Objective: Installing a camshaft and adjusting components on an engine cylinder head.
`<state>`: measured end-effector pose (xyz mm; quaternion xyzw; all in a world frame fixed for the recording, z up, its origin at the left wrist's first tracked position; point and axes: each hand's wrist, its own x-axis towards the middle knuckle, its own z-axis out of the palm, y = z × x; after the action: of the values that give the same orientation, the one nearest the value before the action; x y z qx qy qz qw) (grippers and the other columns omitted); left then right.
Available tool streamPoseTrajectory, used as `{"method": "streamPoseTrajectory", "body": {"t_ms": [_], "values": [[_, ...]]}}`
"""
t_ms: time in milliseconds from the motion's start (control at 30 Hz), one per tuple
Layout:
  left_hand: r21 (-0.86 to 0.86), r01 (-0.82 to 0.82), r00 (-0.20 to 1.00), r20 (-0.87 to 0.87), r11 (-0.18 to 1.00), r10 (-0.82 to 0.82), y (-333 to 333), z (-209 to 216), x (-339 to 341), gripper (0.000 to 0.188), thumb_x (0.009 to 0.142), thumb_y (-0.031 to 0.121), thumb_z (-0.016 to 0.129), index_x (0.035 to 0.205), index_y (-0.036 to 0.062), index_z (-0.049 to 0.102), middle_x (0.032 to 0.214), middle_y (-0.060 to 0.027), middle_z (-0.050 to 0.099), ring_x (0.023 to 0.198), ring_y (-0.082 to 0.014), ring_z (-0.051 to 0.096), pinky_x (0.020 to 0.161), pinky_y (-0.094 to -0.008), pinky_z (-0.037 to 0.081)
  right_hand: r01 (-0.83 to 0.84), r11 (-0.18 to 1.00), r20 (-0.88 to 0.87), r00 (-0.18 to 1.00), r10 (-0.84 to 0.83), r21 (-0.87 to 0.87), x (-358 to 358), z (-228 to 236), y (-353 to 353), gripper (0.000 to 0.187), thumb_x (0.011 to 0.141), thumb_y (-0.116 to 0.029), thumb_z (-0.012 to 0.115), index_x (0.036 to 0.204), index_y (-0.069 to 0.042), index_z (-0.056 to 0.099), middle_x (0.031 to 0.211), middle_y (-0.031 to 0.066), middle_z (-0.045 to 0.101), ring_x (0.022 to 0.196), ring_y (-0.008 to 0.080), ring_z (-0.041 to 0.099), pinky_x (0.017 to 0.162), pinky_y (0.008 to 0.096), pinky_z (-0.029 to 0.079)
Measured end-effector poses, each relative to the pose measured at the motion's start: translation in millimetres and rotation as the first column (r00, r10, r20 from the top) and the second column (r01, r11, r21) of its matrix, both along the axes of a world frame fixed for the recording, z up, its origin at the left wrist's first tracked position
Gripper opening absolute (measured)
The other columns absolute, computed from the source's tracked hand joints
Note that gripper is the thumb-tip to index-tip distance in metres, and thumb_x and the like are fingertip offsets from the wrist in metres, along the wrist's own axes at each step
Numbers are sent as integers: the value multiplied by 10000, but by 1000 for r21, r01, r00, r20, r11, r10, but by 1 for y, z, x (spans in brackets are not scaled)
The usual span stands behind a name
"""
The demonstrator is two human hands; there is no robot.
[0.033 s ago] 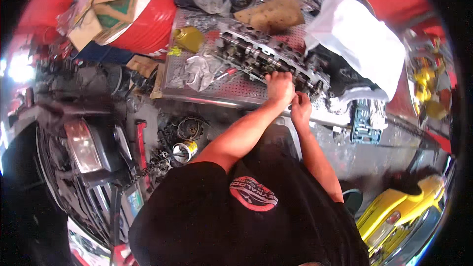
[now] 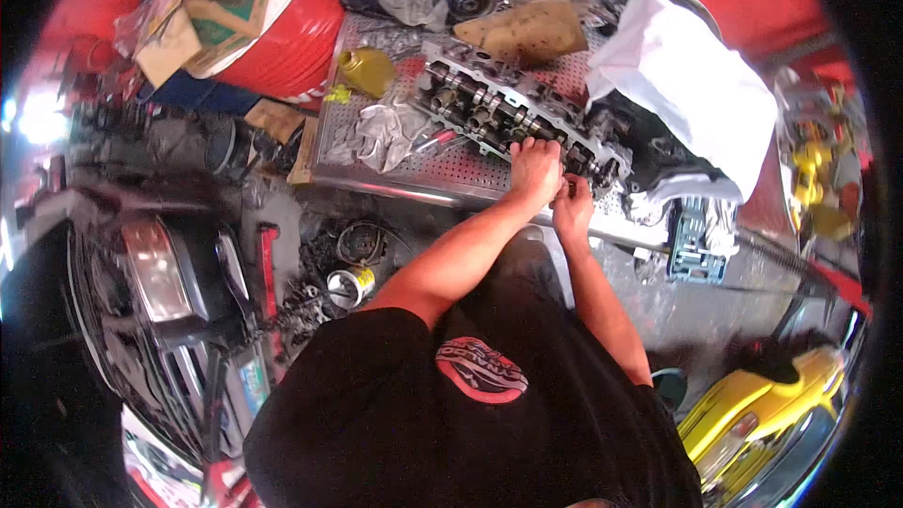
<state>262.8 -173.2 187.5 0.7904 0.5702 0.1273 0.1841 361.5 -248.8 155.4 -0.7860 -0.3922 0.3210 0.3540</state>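
A metal engine cylinder head [image 2: 508, 111] with exposed camshafts lies slantwise on a perforated metal bench top [image 2: 367, 162]. My left hand [image 2: 536, 172] rests at its near edge, fingers bent over the rim and closed against it. Right beside it, my right hand [image 2: 573, 207] has its fingers pinched together close to the left thumb. Whatever sits between those fingertips is hidden or too small to name. A screwdriver with a red handle [image 2: 438, 139] lies left of my hands, next to a crumpled pale rag [image 2: 384, 134].
Behind the head are a stained brown piece [image 2: 527, 28] and a yellow bottle [image 2: 367, 71]. White cloth [image 2: 691, 85] drapes over dark parts at right. A teal tool case [image 2: 698, 243] stands at the bench's right front. A white tub [image 2: 350, 288] is below, left of my arm.
The view has shifted very slightly and looks sharper. Both hands keep practically the same place at the cylinder head's near edge.
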Motion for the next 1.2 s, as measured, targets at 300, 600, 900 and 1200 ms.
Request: {"method": "streamPoseTrajectory", "body": {"t_ms": [300,600,900,1200], "values": [[-162,-201,955,185,966,230,-6,-25,-150,444,861,160,756,1273,86,608,916,-137,724,907,-373,698,819,-485,554,12,997,399,917,20,-76,-29,2,25,347,1002,-388,652,1107,-58,632,992,246,727,906,474,693,787,554,542],[-99,-553,828,48,827,559,87,-70,-416,220,892,205,716,1081,100,676,854,-184,732,808,-374,731,727,-500,563,265,962,556,810,-186,-64,-53,12,32,306,1023,-366,642,1078,-65,665,904,192,729,833,439,691,731,518,529],[-67,-456,889,-79,888,451,303,-108,-462,304,883,220,705,1153,85,665,957,-226,738,931,-441,710,825,-562,549,459,857,634,740,-224,-232,-63,3,30,398,1061,-388,565,1168,-20,675,1018,219,735,906,441,681,815,491,524],[-173,-419,900,-211,891,382,385,-153,-421,337,887,335,715,1101,75,727,1044,-237,741,1018,-432,707,900,-529,564,511,857,618,696,-366,-68,-80,5,34,381,1046,-399,599,1187,-48,646,1019,188,746,913,401,707,810,470,537]]}}
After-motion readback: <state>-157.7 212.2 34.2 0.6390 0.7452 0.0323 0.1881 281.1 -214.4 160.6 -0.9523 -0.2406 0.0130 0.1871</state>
